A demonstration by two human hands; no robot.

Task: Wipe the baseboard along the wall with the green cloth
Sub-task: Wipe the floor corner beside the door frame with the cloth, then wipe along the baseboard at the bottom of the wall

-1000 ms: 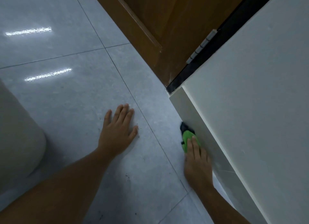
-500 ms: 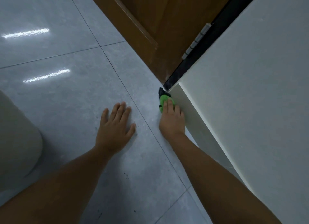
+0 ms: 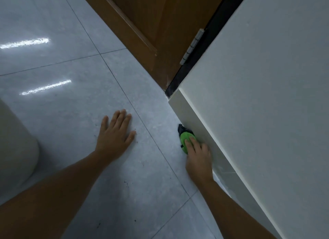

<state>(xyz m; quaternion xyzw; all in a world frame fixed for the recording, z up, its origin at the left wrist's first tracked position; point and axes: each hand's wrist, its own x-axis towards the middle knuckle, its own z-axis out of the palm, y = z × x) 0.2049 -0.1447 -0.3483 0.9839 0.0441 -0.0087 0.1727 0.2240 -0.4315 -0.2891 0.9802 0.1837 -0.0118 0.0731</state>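
Note:
The green cloth [image 3: 185, 138], with a dark edge at its far end, is pressed against the pale baseboard [image 3: 191, 116] where it meets the floor. My right hand [image 3: 198, 155] covers the cloth's near half, fingers on top, holding it to the baseboard. The baseboard runs along the foot of the white wall [image 3: 263, 89] from the door frame towards me. My left hand [image 3: 115, 131] lies flat on the grey floor tile, fingers spread, holding nothing.
A brown wooden door [image 3: 151, 24] with a metal hinge [image 3: 193, 46] and a black frame strip [image 3: 201, 55] stands beyond the baseboard's far end. A pale rounded object [image 3: 16, 144] sits at the left edge. Glossy grey floor tiles [image 3: 71, 74] spread out to the left.
My right hand slid the cloth along the baseboard to the door frame corner half a second ago, and has now drawn it back towards me. The left hand stays planted.

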